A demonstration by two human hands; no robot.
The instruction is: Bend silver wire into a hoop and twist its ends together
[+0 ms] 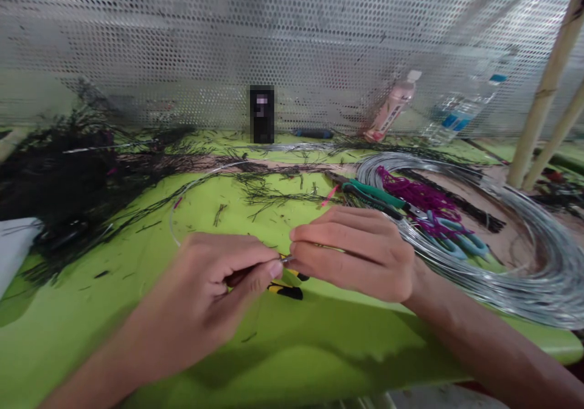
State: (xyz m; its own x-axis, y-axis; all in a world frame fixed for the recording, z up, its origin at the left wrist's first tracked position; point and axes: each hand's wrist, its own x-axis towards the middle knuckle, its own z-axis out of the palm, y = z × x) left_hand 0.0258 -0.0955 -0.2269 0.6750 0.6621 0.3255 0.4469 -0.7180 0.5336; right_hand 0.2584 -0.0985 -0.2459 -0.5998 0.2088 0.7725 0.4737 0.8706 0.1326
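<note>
Head view showed a bit of grey wire (287,259) in the small gap between the two hands. It lay almost side to side, with its right end tipped up a little. The left hand (214,284) pinched it with thumb and finger, and the right hand (353,251) pinched it too — their tips were so close that neither hand was nearer. How much wire hid inside the fingers could not be told.

Just under the hands lay yellow and black handles (286,291); the hands hid the rest of that tool. A thin strand (171,221) curved up behind the left hand, but whether it was the same wire did not show. Past the right hand sat green pliers (376,194), blue scissors (451,243), purple string (413,193) and a big coil (524,296), so that side was crowded. Far to the left was a black heap (68,171). The most room was on the near part of the green table (260,372) — between the hands and its front edge.
</note>
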